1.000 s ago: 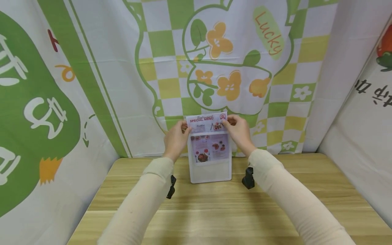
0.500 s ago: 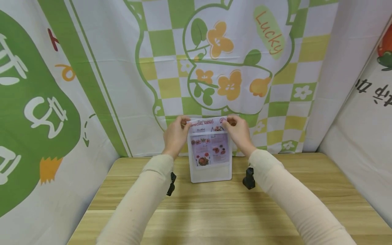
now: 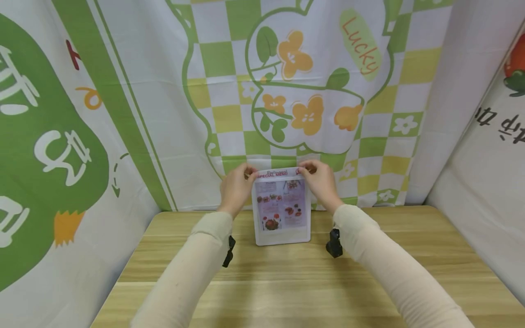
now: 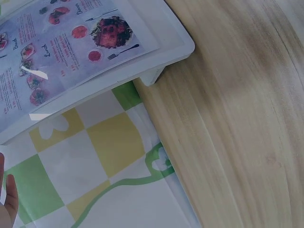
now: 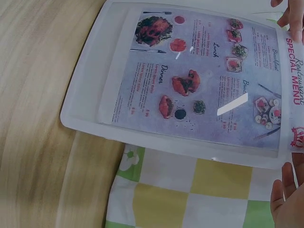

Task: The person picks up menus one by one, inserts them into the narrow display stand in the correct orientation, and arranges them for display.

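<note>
A printed menu sheet (image 3: 281, 200) headed "Special Menu" sits almost fully inside a white upright stand (image 3: 283, 236) at the back of the wooden table (image 3: 287, 282). My left hand (image 3: 245, 176) pinches the sheet's top left corner and my right hand (image 3: 308, 171) pinches its top right corner. Only the red heading strip shows above the stand's top edge. The right wrist view shows the menu (image 5: 204, 85) behind the stand's clear front (image 5: 95, 99), with fingertips (image 5: 284, 192) at the top edge. The left wrist view shows the stand's lower corner (image 4: 166, 52) and foot on the table.
A green, yellow and white patterned cloth (image 3: 287, 91) hangs right behind the stand, and printed cloths close in both sides. Black wrist cameras (image 3: 229, 251) (image 3: 334, 243) hang under both sleeves. Bare wood lies between the stand and me.
The menu sheet has slid further down into the stand, and both hands have come down with it. The stand has not moved.
</note>
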A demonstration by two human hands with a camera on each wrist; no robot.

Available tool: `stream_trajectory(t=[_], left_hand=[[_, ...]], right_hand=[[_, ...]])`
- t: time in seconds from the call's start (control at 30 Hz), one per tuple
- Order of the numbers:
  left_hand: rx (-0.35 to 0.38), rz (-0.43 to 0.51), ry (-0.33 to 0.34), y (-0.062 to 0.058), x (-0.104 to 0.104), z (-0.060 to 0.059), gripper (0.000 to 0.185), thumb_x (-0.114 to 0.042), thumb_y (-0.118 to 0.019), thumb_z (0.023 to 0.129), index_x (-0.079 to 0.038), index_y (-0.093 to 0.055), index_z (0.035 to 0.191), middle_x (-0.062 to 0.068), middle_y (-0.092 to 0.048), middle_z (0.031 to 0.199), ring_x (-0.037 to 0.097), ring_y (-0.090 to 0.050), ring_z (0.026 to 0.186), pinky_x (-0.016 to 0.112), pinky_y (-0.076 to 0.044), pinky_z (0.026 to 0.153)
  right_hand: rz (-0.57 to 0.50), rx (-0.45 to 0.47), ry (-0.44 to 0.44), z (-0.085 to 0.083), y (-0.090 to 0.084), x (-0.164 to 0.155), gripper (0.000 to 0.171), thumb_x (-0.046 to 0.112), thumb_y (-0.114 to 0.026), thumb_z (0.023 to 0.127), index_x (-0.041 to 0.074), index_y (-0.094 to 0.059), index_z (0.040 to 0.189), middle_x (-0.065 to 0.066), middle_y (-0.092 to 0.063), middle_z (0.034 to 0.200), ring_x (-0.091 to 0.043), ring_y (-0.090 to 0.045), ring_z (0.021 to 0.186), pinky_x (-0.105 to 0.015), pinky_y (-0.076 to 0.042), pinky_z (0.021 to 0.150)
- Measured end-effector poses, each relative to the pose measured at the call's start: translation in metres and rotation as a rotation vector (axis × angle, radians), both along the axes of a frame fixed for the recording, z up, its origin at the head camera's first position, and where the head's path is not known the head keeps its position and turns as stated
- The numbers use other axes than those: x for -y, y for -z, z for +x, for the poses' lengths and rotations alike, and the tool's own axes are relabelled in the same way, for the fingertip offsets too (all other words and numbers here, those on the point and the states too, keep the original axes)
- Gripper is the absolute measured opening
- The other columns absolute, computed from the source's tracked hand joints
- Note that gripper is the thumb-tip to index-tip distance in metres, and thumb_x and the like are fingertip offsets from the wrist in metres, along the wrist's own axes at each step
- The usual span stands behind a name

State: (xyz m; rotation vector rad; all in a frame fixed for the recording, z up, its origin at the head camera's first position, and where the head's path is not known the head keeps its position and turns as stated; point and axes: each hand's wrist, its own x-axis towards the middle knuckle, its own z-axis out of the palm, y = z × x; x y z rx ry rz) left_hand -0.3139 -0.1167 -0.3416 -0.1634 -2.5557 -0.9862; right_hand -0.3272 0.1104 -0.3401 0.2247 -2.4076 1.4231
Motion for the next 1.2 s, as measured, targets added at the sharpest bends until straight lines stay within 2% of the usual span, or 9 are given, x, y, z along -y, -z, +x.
stream_trajectory(t=[0.43,0.67,0.8,0.93,1.03,1.2], left_hand=[[0.057,-0.034,-0.015,0.012,0.003,0.002,0.015,-0.031,-0.065,0.097,-0.021,-0.072,0.106,-0.005,-0.068,0.109,0.015,-0.062,0.091,0.034,-0.050,0.068],[0.024,-0.033,-0.024,0.018,0.004,0.002,0.016,-0.031,-0.066,0.096,-0.022,-0.073,0.107,-0.005,-0.069,0.108,0.015,-0.063,0.090,0.036,-0.051,0.070],[0.009,0.004,-0.022,0.024,0.006,0.003,0.019,-0.031,-0.066,0.096,-0.022,-0.073,0.111,-0.002,-0.070,0.111,0.016,-0.063,0.094,0.038,-0.051,0.072],[0.021,0.075,0.012,0.030,0.008,0.008,0.027,-0.030,-0.063,0.098,-0.019,-0.069,0.122,0.002,-0.066,0.122,0.020,-0.061,0.103,0.042,-0.050,0.082],[0.035,0.103,0.049,0.035,0.008,0.014,0.035,-0.028,-0.061,0.099,-0.016,-0.061,0.132,0.004,-0.061,0.133,0.024,-0.059,0.112,0.047,-0.048,0.091],[0.029,0.125,0.070,0.042,0.007,0.025,0.044,-0.025,-0.061,0.100,-0.014,-0.053,0.142,0.007,-0.049,0.147,0.028,-0.048,0.130,0.052,-0.039,0.106]], right_hand=[[0.083,0.011,0.022,0.000,0.018,-0.003,0.017,0.016,-0.069,0.094,0.005,-0.072,0.107,-0.011,-0.068,0.112,-0.026,-0.057,0.103,-0.041,-0.047,0.092],[0.074,-0.026,-0.006,0.003,0.024,-0.006,0.020,0.013,-0.068,0.095,0.002,-0.071,0.111,-0.014,-0.067,0.116,-0.028,-0.056,0.102,-0.043,-0.046,0.091],[0.066,-0.040,-0.027,0.004,0.028,-0.008,0.023,0.013,-0.067,0.096,0.003,-0.071,0.116,-0.015,-0.066,0.120,-0.029,-0.057,0.104,-0.043,-0.048,0.090],[0.026,-0.034,-0.048,0.007,0.034,-0.011,0.031,0.013,-0.066,0.096,0.003,-0.066,0.125,-0.018,-0.063,0.127,-0.032,-0.057,0.111,-0.045,-0.050,0.091],[-0.043,-0.022,-0.055,0.011,0.037,-0.012,0.037,0.012,-0.065,0.096,0.001,-0.061,0.131,-0.020,-0.060,0.130,-0.034,-0.056,0.116,-0.046,-0.051,0.091],[-0.154,-0.051,-0.025,0.018,0.045,-0.017,0.037,0.005,-0.064,0.096,-0.003,-0.059,0.132,-0.023,-0.059,0.131,-0.036,-0.056,0.118,-0.047,-0.049,0.094]])
